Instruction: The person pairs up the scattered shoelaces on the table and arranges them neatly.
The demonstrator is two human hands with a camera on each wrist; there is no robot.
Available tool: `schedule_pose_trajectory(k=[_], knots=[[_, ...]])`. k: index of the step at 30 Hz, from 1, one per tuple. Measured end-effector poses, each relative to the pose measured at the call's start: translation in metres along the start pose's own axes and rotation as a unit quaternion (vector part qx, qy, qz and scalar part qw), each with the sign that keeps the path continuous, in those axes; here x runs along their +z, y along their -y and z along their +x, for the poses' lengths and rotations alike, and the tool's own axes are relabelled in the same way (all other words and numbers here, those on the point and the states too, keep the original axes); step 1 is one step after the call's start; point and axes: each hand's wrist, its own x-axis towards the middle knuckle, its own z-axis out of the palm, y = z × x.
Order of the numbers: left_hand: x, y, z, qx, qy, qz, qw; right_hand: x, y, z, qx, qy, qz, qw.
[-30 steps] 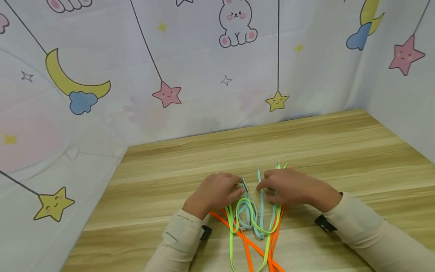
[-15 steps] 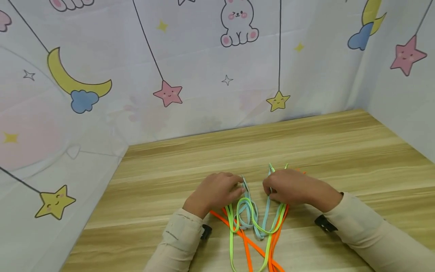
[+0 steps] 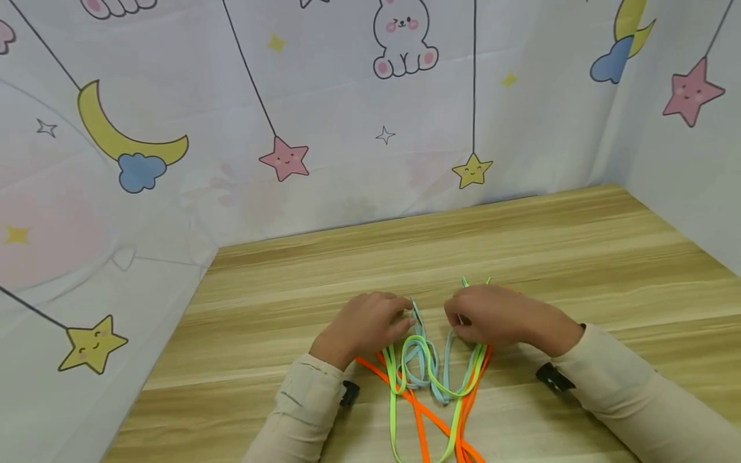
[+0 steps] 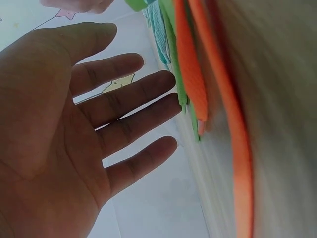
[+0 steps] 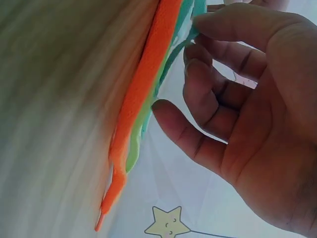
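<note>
Flat shoelaces lie in a loose bundle on the table between the two hands: light blue, lime green and orange. My left hand rests at the bundle's left side. In the left wrist view its fingers are spread and nearly straight, with the tips beside the orange shoelace. At the right side, my right hand pinches the light blue shoelace between thumb and index finger, as the right wrist view shows. Under the right hand, parts of the green and orange laces are hidden.
The wood-grain table extends behind and to both sides of the laces. A white cloth printed with stars, moons and a bear hangs around its back and sides. Dark wrist devices sit under the sleeves.
My right hand has gone from loosely reaching over the light blue lace to pinching it, drawing its end right toward the other right-hand ends. The left hand has stayed in place.
</note>
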Motion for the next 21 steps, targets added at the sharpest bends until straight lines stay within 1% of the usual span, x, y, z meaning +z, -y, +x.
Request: schedule_pose_trajectory(k=[6, 9, 14, 18, 19, 21], knots=[[0.001, 0.002, 0.0, 0.02, -0.025, 0.001, 0.9995, -0.005, -0.003, -0.001, -0.009, -0.04, 0.0, 0.999], [0.002, 0.002, 0.0, 0.031, -0.036, -0.003, 0.9989, -0.009, -0.003, -0.001, -0.006, -0.049, 0.008, 0.999], [0.005, 0.001, 0.001, 0.046, -0.04, -0.012, 0.998, -0.014, -0.003, 0.0, 0.003, -0.054, 0.013, 0.998], [0.004, 0.0, 0.001, 0.05, -0.042, -0.017, 0.9977, -0.018, -0.002, -0.002, -0.003, -0.069, 0.013, 0.997], [0.004, 0.0, 0.002, 0.05, -0.04, -0.023, 0.9977, -0.02, -0.002, -0.002, -0.006, -0.077, 0.013, 0.997], [0.002, -0.002, 0.002, 0.048, -0.031, -0.051, 0.9971, -0.022, -0.001, -0.003, -0.01, -0.095, 0.013, 0.995]])
